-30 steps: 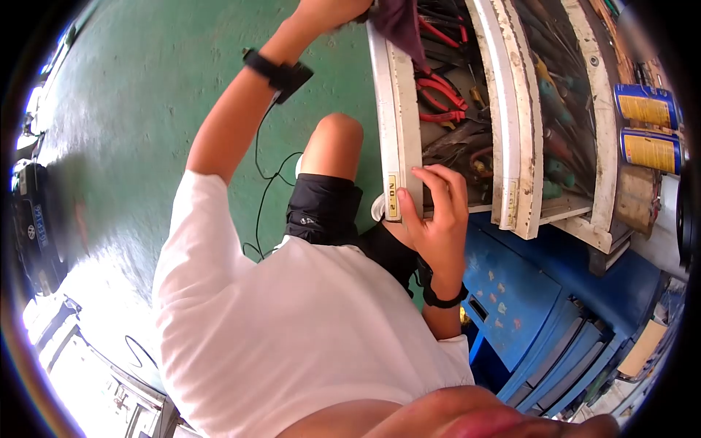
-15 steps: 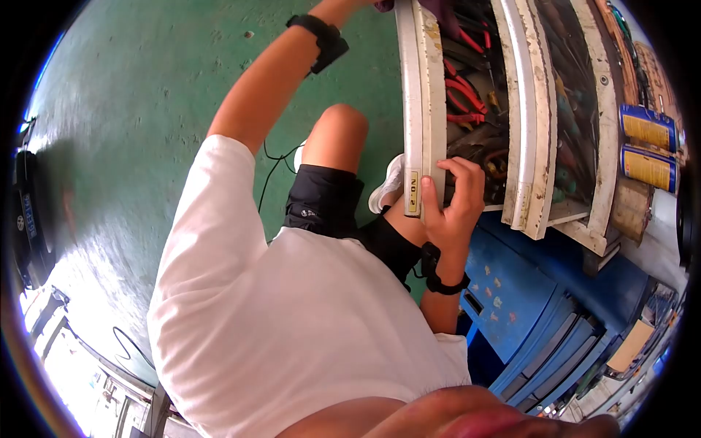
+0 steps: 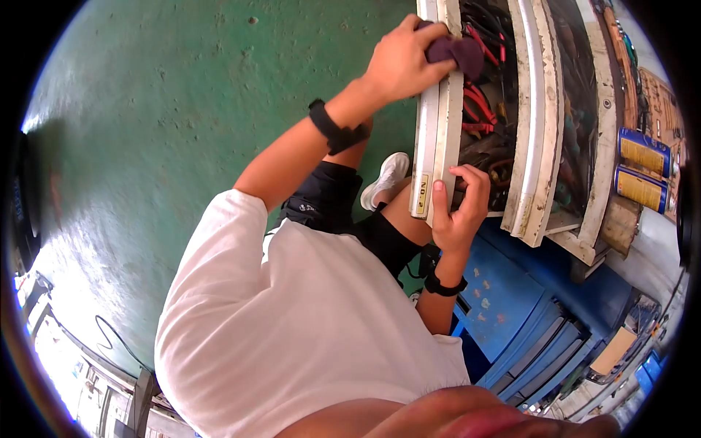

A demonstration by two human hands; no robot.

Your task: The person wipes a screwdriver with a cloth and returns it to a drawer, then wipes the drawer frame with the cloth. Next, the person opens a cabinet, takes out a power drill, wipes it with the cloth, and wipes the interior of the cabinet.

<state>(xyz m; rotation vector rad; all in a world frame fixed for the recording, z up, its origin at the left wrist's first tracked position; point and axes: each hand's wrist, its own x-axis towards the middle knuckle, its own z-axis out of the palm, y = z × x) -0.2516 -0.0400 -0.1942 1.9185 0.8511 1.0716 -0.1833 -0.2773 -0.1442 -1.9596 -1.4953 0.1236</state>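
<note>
A dark purple cloth (image 3: 454, 52) is bunched in my left hand (image 3: 409, 62), whose fingers are closed on it against the white front panel of a drawer labelled "NO. 2" (image 3: 437, 131). Lower down, my right hand (image 3: 461, 215) grips the near end of that same panel, the thumb on its top edge and the fingers curled over its inner side. Red-handled pliers (image 3: 478, 109) and other tools lie inside the open drawer, just beyond the panel.
A second open drawer (image 3: 534, 124) with tools is farther right. Two blue and yellow cans (image 3: 642, 169) stand beyond it. Blue cabinet drawers (image 3: 504, 292) are below. Green floor (image 3: 182, 95) spreads to the left. A white shoe (image 3: 387, 175) shows near the drawer front.
My left hand has come down from the top edge of the view along the drawer front, bringing the cloth into sight. My right hand stays on the panel. The whole view has shifted slightly.
</note>
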